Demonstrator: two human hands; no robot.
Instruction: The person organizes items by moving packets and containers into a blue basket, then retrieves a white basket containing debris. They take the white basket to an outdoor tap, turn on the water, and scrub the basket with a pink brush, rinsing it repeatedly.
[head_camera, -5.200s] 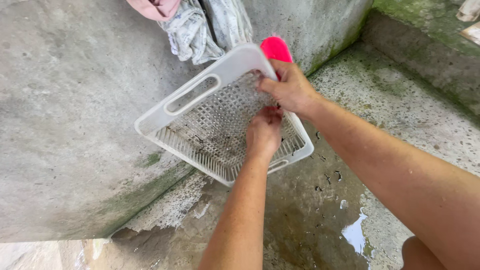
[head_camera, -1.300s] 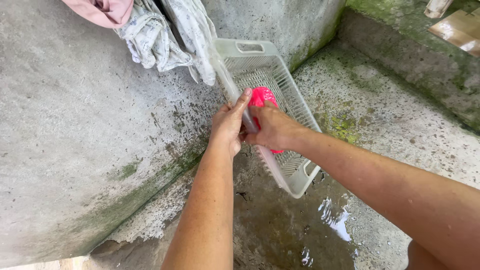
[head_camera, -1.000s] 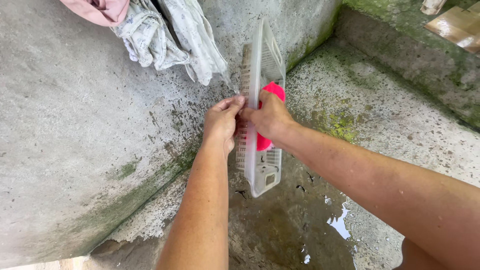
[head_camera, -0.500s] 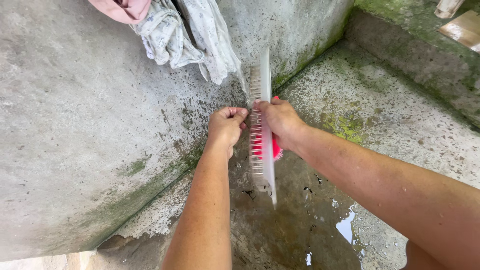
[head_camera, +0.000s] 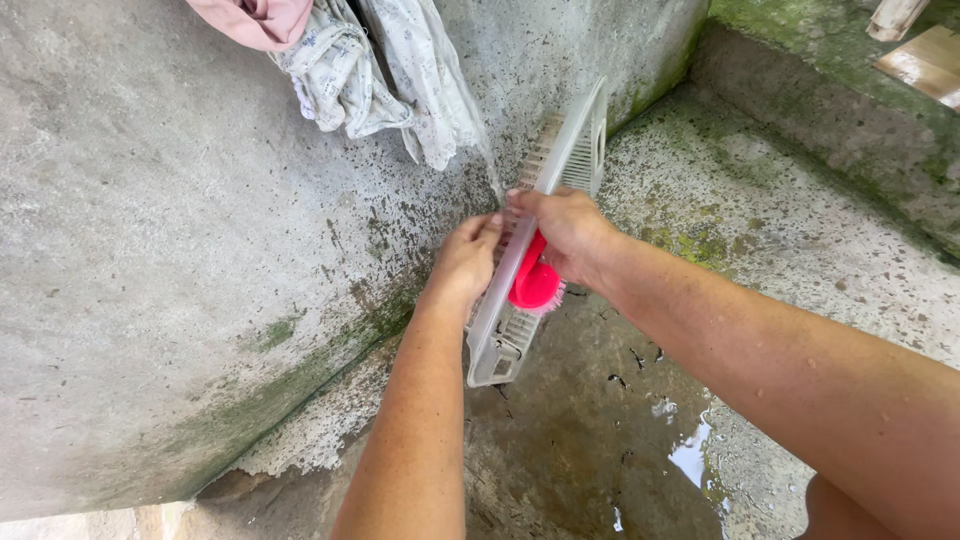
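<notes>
A white plastic perforated tray (head_camera: 578, 150) stands on edge over the wet concrete floor, seen almost side-on. My left hand (head_camera: 466, 262) grips its near edge at mid-height. My right hand (head_camera: 568, 230) reaches over the rim and holds a pink scrubbing brush (head_camera: 533, 287), pressed against the tray's right face. The brush's bristles show just below my fingers.
A rough grey concrete wall (head_camera: 150, 250) with green algae rises at the left. Wet cloths (head_camera: 370, 70), one pink and the others pale patterned, hang over its top. A mossy concrete ledge (head_camera: 830, 90) runs along the back right. A puddle (head_camera: 690, 460) lies near my right arm.
The tray has been turned from lying flat, open side up, to standing on edge. Both hands stayed on it, and the brush has slid a little lower along it.
</notes>
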